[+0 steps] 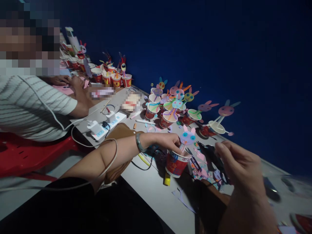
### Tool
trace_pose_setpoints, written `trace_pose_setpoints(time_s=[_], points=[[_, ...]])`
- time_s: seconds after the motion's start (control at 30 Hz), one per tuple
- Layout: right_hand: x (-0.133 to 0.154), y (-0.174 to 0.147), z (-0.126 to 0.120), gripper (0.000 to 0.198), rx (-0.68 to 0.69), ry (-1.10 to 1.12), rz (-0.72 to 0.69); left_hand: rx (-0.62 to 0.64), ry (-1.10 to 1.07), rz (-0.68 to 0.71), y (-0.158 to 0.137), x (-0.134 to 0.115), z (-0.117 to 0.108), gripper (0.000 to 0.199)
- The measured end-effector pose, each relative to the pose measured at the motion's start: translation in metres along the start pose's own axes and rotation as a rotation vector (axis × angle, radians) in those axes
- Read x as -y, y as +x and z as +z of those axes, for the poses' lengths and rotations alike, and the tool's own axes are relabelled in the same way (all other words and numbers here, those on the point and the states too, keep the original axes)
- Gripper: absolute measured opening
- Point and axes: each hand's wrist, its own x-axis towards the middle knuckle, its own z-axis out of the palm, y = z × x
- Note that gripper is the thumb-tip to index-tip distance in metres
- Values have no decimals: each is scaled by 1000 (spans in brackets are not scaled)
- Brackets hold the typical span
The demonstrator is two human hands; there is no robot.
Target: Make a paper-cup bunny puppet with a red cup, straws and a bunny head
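A red paper cup stands on the table in front of me. From it rises a lilac paper rabbit head with pink ears and blue eyes, on pale strips. My left hand is closed at the cup's rim, with fingertips reaching inside beside the strips. My right hand is raised to the right of the cup, apart from it. Its thumb and fingers are curled together, and whatever may be between them cannot be made out. A yellow cap-like piece lies at the cup's foot.
Several finished cups with paper animals stand along the dark blue wall. A white power strip with chargers and loose cables lies at left. Paper scraps litter the table. At left a person in a striped shirt works with pink paper.
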Motion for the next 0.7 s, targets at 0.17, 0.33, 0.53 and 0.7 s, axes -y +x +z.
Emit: trace_pose_setpoints(time_s=[0.17, 0.33, 0.53, 0.7], points=[[-18, 13, 12, 46, 122, -164, 161, 2, -117, 15, 3, 5, 2, 42], [-15, 11, 34, 51, 374, 341, 299, 50, -186, 71, 10, 15, 4, 30], [-11, 9, 55, 42, 335, 486, 393, 33, -93, 53, 8, 15, 4, 27], [-13, 6, 64, 41, 300, 494, 376, 15, -60, 54, 7, 13, 5, 24]])
